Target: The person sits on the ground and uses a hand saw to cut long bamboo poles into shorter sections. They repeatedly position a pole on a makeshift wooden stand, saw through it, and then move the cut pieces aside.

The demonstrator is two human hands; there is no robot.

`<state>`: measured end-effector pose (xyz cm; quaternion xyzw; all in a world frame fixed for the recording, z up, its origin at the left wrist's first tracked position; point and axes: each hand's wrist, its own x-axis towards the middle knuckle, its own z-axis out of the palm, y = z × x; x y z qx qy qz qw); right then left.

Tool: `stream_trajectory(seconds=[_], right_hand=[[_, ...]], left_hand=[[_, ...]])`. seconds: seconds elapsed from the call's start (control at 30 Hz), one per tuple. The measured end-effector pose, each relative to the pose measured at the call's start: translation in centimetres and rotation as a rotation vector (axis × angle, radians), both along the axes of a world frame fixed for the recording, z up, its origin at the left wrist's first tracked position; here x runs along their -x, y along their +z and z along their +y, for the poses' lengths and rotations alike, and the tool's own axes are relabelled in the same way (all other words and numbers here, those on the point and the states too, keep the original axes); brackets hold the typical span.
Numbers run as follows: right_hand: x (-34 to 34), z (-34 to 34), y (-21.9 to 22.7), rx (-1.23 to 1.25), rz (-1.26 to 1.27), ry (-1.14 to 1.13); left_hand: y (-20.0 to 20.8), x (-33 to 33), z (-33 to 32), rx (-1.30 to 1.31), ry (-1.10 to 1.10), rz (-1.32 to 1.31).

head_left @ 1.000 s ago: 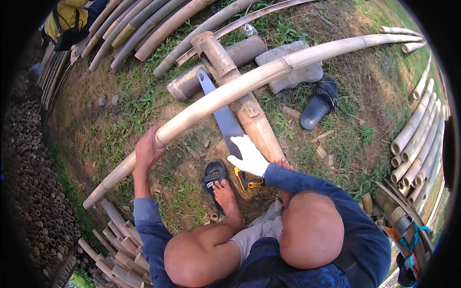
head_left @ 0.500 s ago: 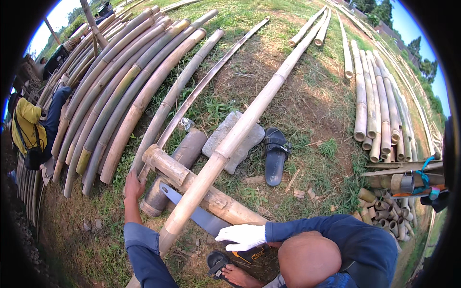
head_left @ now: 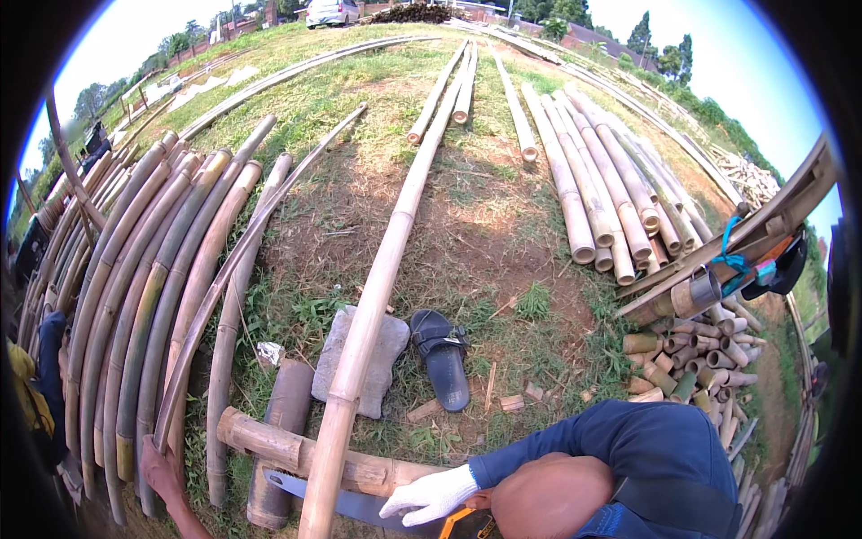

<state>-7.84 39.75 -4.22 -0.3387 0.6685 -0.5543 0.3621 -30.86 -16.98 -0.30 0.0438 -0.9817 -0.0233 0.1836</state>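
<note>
My left hand [head_left: 163,474], bare, is closed round the near end of a long split bamboo strip [head_left: 215,292], which slants up across the row of poles. My right hand [head_left: 433,497], in a white glove, has its fingers stretched out over a handsaw [head_left: 346,508]; nothing shows in its grasp. The saw's black and orange handle is partly hidden near the glove. One long bamboo pole [head_left: 382,278] runs away from me, crossing over a shorter thick bamboo piece [head_left: 377,472] and above the saw blade.
A dark bamboo log [head_left: 285,404] lies under the short piece. Beyond are a flat stone [head_left: 382,373] and a black sandal [head_left: 442,364]. Bamboo poles [head_left: 180,296] lie at left, more poles [head_left: 597,193] and cut pieces [head_left: 691,355] at right. A person's yellow shirt [head_left: 29,386] shows far left.
My left hand has moved left with the split strip, which now lies over the pole row. The view has tilted up, showing more distance. My gloved hand stays near the saw.
</note>
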Motion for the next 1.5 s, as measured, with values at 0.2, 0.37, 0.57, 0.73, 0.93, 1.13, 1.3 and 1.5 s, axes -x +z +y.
stream_trajectory(seconds=[0.2,0.37,0.57,0.73,0.93,1.13,1.3,1.5], right_hand=[[7.0,0.2,0.3,0.425,-0.526,-0.283],[13.9,1.2,5.8,0.943,-1.083,-0.678],[7.8,1.3,4.8,0.520,-0.680,-0.961],[4.9,0.4,9.0,0.377,-0.351,-0.767],[4.3,0.2,13.0,0.367,0.066,-0.534],[4.5,7.0,18.4,0.285,0.186,-0.331],[5.6,6.3,17.2,0.011,0.321,-0.012],[4.7,3.8,12.2,-0.202,0.847,-0.023]], left_hand=[[13.7,-16.9,21.3,-0.487,-0.125,-0.687],[6.3,-30.9,32.6,-0.930,-0.114,-0.901],[-4.6,-33.1,36.4,-0.779,-0.170,-0.982],[-6.1,-33.3,37.3,-0.750,-0.226,-0.842],[-4.8,-34.0,36.4,-0.784,-0.299,-0.584],[13.2,-29.0,33.9,-1.268,-0.454,0.156],[19.1,-31.0,27.2,-1.555,-0.516,0.721],[16.0,-34.2,25.3,-1.816,-0.192,0.871]])
